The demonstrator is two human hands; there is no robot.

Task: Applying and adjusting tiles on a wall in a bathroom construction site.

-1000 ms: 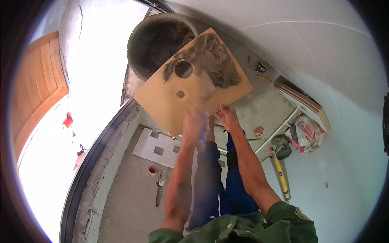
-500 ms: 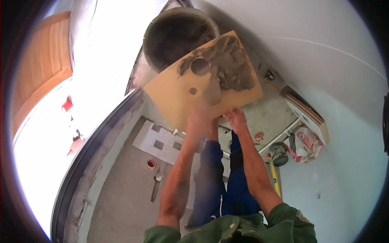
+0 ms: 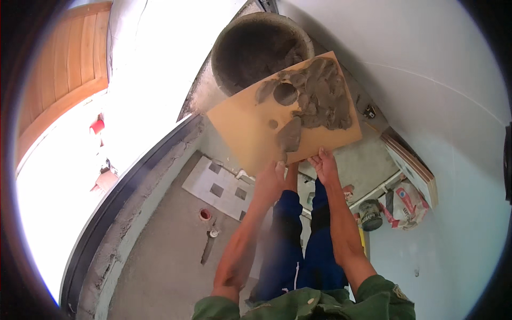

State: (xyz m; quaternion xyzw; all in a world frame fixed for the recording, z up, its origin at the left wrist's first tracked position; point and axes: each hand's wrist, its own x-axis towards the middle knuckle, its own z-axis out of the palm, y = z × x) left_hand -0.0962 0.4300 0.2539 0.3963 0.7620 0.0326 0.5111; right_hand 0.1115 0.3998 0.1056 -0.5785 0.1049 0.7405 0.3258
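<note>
A yellowish tile (image 3: 240, 122) with one large and one small round hole is tilted in front of me. Grey mortar (image 3: 322, 96) lies in thick lumps on its far right part, around part of the large hole. In my left hand (image 3: 270, 180), fingers closed, is a trowel, whose mortar-smeared blade (image 3: 289, 135) is over the tile beside the small hole. The handle is mostly hidden in that hand. My right hand (image 3: 324, 165) pinches the tile's near edge, thumb on top, its other fingers partly hidden.
Behind the tile stands a large round tub (image 3: 224, 64) of mortar. Stacked tiles (image 3: 410, 165), a dark bucket (image 3: 369, 214) and a bag (image 3: 406, 205) line the right wall. A patterned tile (image 3: 213, 186) and a pipe opening (image 3: 205, 214) are on the floor. A dark-edged sill (image 3: 128, 176) borders the left.
The view has shifted, so everything appears further right and slightly lower. On the tile, the trowel blade has come closer to me, and the mortar looks lumpier. The right hand keeps its grip.
</note>
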